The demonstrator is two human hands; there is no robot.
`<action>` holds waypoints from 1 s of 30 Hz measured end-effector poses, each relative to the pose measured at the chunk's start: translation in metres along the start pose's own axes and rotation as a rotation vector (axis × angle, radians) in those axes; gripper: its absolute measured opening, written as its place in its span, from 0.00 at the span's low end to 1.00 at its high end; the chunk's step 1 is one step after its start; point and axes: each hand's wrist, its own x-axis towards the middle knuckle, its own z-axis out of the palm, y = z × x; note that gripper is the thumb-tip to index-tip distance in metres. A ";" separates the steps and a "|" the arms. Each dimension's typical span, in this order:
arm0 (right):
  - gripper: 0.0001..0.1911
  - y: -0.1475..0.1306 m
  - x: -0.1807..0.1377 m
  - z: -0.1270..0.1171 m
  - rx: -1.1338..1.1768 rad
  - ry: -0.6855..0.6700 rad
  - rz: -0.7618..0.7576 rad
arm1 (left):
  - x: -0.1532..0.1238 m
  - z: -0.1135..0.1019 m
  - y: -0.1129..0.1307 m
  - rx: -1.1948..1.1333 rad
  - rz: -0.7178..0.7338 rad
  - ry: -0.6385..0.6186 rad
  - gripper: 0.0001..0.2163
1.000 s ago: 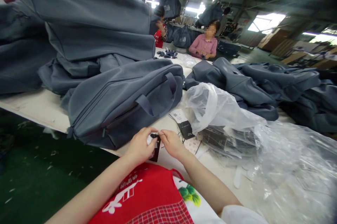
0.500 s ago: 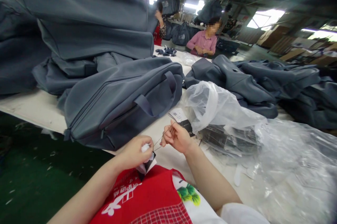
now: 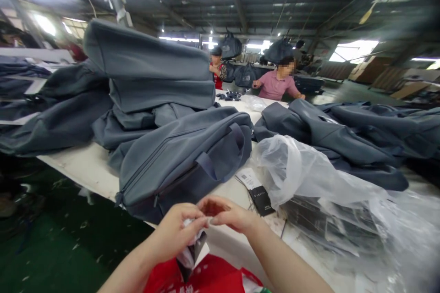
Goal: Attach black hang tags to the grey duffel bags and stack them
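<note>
My left hand (image 3: pixel 177 233) is closed on a small bundle of hang tags (image 3: pixel 191 252), black and white card hanging below the fingers. My right hand (image 3: pixel 229 215) pinches at the top of that bundle, fingertips meeting those of the left; what it pinches is too small to make out. Both hands hover over the near edge of the white table (image 3: pixel 85 169). Just beyond them lies a grey bag (image 3: pixel 182 164) with a zip and a loop handle. More loose hang tags (image 3: pixel 256 187) lie on the table to the right of the hands.
Grey bags are piled high (image 3: pixel 147 77) at the left and spread (image 3: pixel 343 137) at the right. A clear plastic bag (image 3: pixel 309 183) covers a stack of dark cards. Two people work at the far end of the table (image 3: pixel 277 84). Green floor (image 3: pixel 51 256) lies at left.
The view tilted up. My right hand, which had drawn a thin string out to the right, has come back to meet the left hand at the tags.
</note>
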 end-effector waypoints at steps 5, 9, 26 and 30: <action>0.23 -0.005 0.057 -0.014 -0.268 0.539 -0.250 | -0.009 -0.070 0.045 0.175 0.074 0.213 0.16; 0.28 -0.055 0.088 -0.027 -0.019 0.619 -0.553 | 0.004 -0.117 0.091 0.357 0.137 0.256 0.16; 0.11 -0.140 0.088 -0.038 -0.254 0.140 -0.537 | 0.077 -0.114 0.120 1.277 0.108 0.091 0.21; 0.12 -0.138 0.096 -0.052 -0.469 0.217 -0.588 | 0.083 -0.069 0.114 1.301 0.037 0.172 0.19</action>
